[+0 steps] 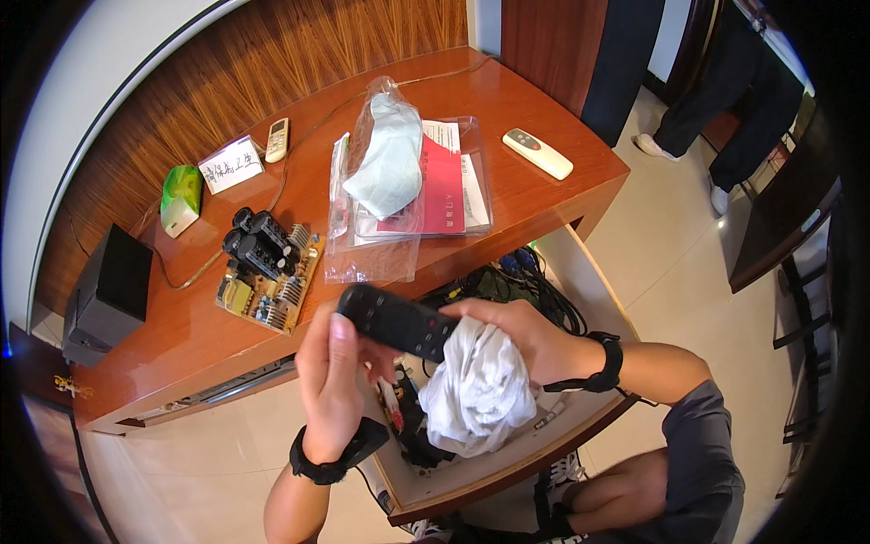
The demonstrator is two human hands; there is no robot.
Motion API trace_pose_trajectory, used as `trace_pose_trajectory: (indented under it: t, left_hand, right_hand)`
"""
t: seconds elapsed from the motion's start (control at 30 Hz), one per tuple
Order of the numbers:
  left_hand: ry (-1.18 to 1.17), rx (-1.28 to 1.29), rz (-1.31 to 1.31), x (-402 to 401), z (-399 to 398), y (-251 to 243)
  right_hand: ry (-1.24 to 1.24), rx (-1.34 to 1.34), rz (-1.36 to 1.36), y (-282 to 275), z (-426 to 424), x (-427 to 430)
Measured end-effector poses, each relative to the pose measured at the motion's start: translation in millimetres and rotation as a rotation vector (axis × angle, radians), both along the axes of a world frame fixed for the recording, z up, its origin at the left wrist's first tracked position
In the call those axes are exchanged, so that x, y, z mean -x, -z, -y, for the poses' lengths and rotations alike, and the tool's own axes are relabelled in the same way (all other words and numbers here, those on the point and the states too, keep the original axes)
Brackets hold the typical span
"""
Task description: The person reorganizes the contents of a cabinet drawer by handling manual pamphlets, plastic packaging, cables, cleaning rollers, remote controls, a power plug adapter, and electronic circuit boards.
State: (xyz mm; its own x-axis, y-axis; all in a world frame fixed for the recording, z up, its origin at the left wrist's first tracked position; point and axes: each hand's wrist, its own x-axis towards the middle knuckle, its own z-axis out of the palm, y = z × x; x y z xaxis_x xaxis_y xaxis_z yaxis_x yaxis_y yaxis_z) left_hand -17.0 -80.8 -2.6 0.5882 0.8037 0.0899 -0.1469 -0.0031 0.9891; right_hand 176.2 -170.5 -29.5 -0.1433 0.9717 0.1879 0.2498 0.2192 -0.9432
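My left hand (pixel 334 381) grips one end of a black remote control (pixel 397 321), thumb on its near side. Bunched under my right hand (pixel 523 340) is a white cloth (pixel 479 394), which lies against the remote's other end. Both hands are above an open drawer (pixel 476 479) that holds black cables, a green circuit board, a small tube and other small parts. On the tabletop beyond lie a clear plastic bag with a pale blue item (pixel 389 160) inside, over a red booklet (pixel 445 197) and papers in a clear tray.
A circuit board with large black capacitors (pixel 268 268) lies left on the wooden desk (pixel 204 353). Beside it are a black speaker (pixel 109 292), a green pack (pixel 181 200) and a handwritten card (pixel 231 165). Two white remotes (pixel 537 154) lie farther back. A person (pixel 741 102) stands at the upper right.
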Motion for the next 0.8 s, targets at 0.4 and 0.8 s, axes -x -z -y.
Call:
trace_pose_trajectory:
  t: [0.4,0.8]
  left_hand:
    - [0.191,0.123,-0.293,5.6,0.1,28.6]
    - [-0.052,0.32,-0.357,33.6,-30.3,63.6]
  right_hand:
    - [0.512,0.004,-0.536,20.9,7.1,-65.8]
    - [0.664,0.138,-0.478,13.4,-9.4,-129.8]
